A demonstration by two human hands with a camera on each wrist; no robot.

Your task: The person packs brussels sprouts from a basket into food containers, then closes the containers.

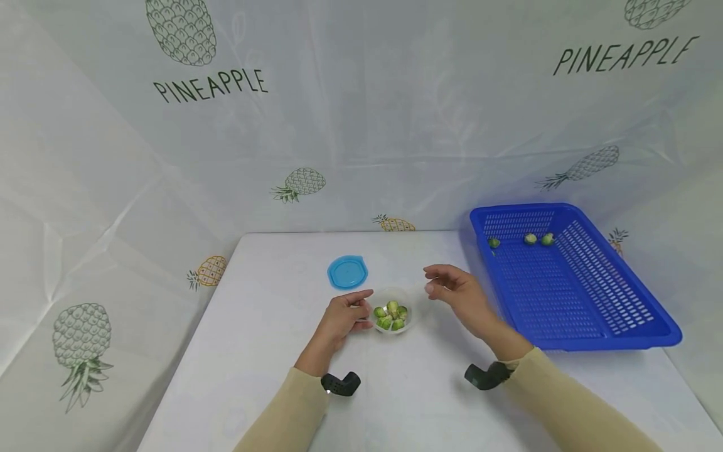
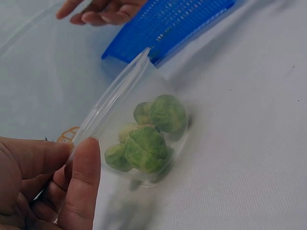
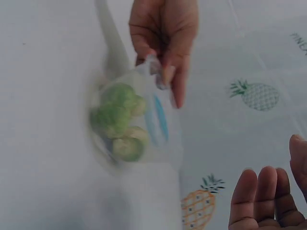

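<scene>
A small clear plastic bowl (image 2: 168, 88) holds several green Brussels sprouts (image 2: 146, 148). My left hand (image 1: 346, 317) pinches the bowl's rim between thumb and fingers at its left side, as the left wrist view shows closely. To the right of the bowl, my right hand (image 1: 460, 298) hovers above the table with relaxed fingers and nothing in them; the right wrist view shows its fingertips (image 3: 266, 191) apart from the bowl. Behind the bowl a round blue lid (image 1: 347, 272) lies flat on the table.
At the right stands a large blue perforated basket (image 1: 565, 344) with three Brussels sprouts (image 1: 530, 238) visible near its far end. A white table (image 1: 271, 351) lies under everything. Behind it hangs a sheet (image 1: 361, 125) printed with pineapples.
</scene>
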